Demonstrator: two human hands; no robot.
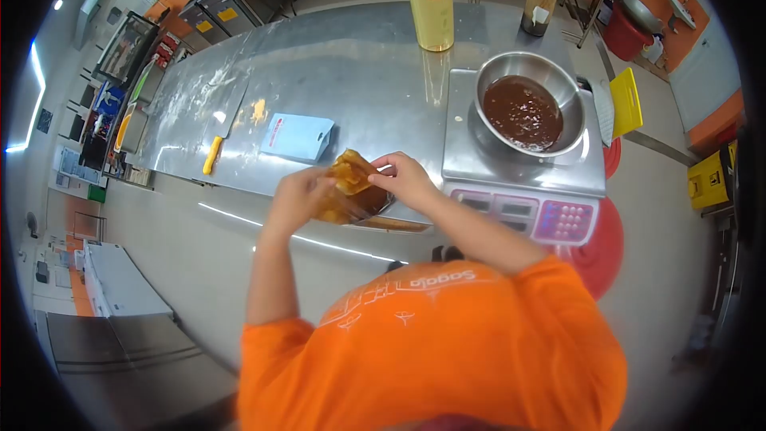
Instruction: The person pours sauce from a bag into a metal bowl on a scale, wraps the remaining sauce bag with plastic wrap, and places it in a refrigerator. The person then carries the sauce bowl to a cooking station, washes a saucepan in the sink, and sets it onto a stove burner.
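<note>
A golden-brown, folded piece point(349, 174), which looks like pastry or flatbread, is held up between my hands at the table's near edge. My left hand point(299, 201) grips its left side, a little blurred. At its right edge, the thumb and fingertips of my right hand point(405, 179) pinch it. Beneath the hands lies a dark brown surface point(371, 198), partly hidden, with more golden-brown material at its left; I cannot tell what holds it. Just beyond my left hand lies a light blue pouch point(295, 136).
A steel bowl of dark brown liquid point(523, 112) sits on a weighing scale point(523, 211) at right. A tall yellow container point(431, 4) and a blue-lidded bottle point(540, 0) stand behind. A yellow-handled knife point(213, 155) lies left on the steel table point(343, 56).
</note>
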